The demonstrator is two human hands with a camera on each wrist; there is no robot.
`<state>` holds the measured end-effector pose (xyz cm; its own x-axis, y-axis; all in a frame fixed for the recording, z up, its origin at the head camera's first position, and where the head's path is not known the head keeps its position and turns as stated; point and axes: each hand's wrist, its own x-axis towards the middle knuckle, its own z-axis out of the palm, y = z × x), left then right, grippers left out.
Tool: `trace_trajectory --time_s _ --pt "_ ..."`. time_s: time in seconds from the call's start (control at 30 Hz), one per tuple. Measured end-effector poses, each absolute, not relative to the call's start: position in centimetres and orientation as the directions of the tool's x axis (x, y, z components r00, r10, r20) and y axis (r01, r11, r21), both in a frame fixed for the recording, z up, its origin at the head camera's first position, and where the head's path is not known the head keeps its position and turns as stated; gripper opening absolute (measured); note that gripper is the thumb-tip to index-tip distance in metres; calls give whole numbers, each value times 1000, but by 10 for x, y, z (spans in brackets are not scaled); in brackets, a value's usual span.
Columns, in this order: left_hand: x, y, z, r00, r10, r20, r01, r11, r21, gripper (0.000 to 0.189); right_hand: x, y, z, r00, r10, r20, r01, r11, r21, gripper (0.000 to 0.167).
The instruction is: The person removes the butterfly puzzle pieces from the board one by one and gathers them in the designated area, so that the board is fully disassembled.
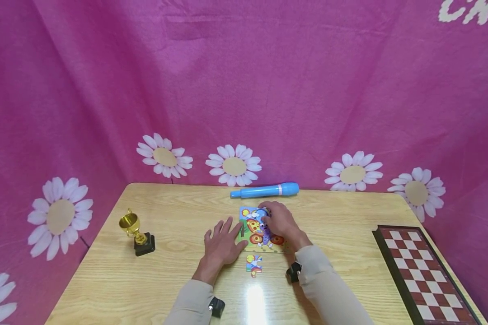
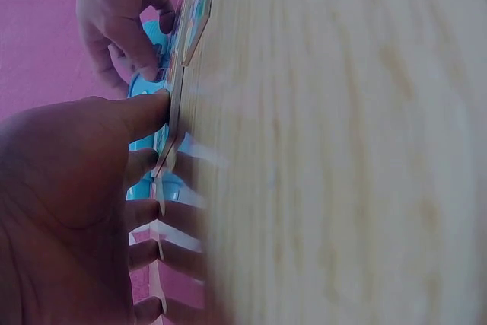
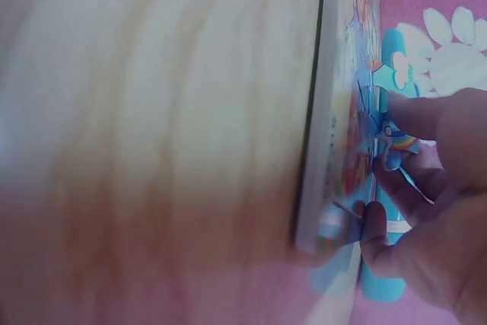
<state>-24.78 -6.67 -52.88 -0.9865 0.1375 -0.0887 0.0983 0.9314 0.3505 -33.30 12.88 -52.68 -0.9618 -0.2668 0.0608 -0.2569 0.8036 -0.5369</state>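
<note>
1. From my station, the head feed gives me a pale wood-grain desk (image 1: pixel 179 207) with the picture puzzle (image 1: pixel 254 247) lying flat near its middle; I take all places from that puzzle.
2. Beyond the puzzle hangs a magenta cloth (image 1: pixel 293 90), printed with white daisies (image 1: pixel 233 166) along its lower part and white lettering (image 1: pixel 469 11) high to the right.
3. Just past the puzzle's far edge I see a blue microphone-shaped object (image 1: pixel 260 191) lying crosswise.
4. Well to the puzzle's left stands a gold trophy cup (image 1: pixel 140 234) on a black base; well to its right lies a red-and-white checkered board (image 1: pixel 423 275) with a dark frame.
5. On the puzzle's near side I have a loose puzzle piece (image 1: pixel 254 264), apart from it, and nearer still a bright glare on the wood.
6. The left hand (image 1: pixel 223 246) is at the puzzle's left edge, fingers spread and fairly straight, the thumb touching the edge; it grips nothing.
7. The right hand (image 1: pixel 281 220) is over the puzzle's far right part, its fingers curled. My right wrist view shows them pinching a rainbow-marked piece (image 3: pixel 399 144) at the puzzle's face; I cannot tell whether that piece is seated.
</note>
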Motion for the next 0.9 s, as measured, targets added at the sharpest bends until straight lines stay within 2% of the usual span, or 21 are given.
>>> trace_trajectory --time_s 0.2,0.9 --pt "-248 -66 -528 -986 138 -92 97 929 357 58 -331 133 -529 -970 -212 116 -236 728 -644 15" --pt "-248 -66 -530 -987 131 -98 89 931 353 59 -323 147 -533 -976 -176 128 -214 665 -715 15"
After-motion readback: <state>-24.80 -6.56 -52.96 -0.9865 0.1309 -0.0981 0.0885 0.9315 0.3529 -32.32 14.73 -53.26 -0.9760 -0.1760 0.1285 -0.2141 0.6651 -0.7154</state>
